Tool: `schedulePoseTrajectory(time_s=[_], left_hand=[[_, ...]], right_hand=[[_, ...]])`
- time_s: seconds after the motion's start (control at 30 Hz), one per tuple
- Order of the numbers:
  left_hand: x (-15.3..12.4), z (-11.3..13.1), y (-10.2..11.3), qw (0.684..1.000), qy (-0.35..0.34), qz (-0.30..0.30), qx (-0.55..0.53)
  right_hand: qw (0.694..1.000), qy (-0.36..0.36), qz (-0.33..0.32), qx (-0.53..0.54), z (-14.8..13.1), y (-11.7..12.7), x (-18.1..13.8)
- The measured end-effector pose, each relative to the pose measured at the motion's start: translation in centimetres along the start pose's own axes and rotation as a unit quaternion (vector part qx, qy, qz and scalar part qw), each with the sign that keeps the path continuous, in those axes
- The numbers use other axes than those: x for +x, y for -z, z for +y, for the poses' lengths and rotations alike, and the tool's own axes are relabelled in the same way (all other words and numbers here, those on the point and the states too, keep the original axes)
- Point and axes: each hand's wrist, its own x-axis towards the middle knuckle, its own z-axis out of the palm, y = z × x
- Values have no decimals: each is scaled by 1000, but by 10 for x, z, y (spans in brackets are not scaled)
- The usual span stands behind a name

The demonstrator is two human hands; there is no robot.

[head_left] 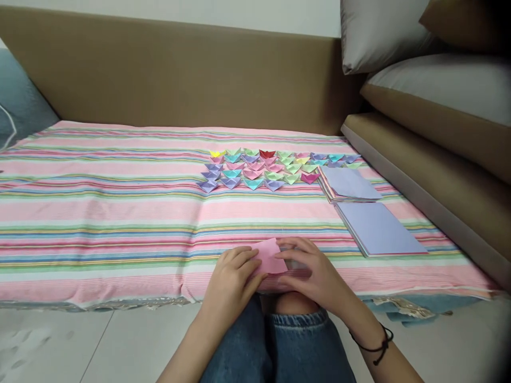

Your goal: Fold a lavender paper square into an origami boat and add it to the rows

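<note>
A pink sheet of paper (pixel 268 255), partly folded, lies at the near edge of a striped cloth (pixel 120 213). My left hand (pixel 232 279) presses its fingers on the sheet's left side. My right hand (pixel 309 271) rests on its right side, fingers curled over the fold. Both hands touch the paper. Farther back on the cloth sit several small folded paper boats (pixel 275 167) in rows, in pink, blue, purple, green, yellow and red.
Two stacks of coloured square paper, lilac on top, lie at the right: a near one (pixel 379 229) and a far one (pixel 348 184). Cushions (pixel 431 96) pile up at the right. A brown padded back (pixel 179 69) runs behind. My jeans-clad knee (pixel 287 340) is below.
</note>
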Motion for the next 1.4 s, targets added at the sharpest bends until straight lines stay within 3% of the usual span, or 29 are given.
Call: schedulePoseTrajectory(time_s=[0.1, 0.33, 0.7, 1.07, 1.23, 1.4], left_hand=[[0, -3, 3, 1000, -16, -10, 1], [5, -3, 8, 1000, -12, -10, -7], [4, 3, 8, 1000, -3, -12, -26], [2, 4, 8, 997, -43, -48, 41], [5, 9, 10, 987, -117, -54, 98], [3, 3, 13, 988, -140, -13, 66]], right_hand=[[998, 42, -37, -28, 6, 0, 0], [999, 32, 19, 8, 19, -10, 1], [999, 6, 20, 25, 16, -9, 5], [998, 49, -45, -9, 20, 2, 2], [991, 110, -43, -62, 16, 1, 2], [985, 147, -31, -87, 17, -5, 4]])
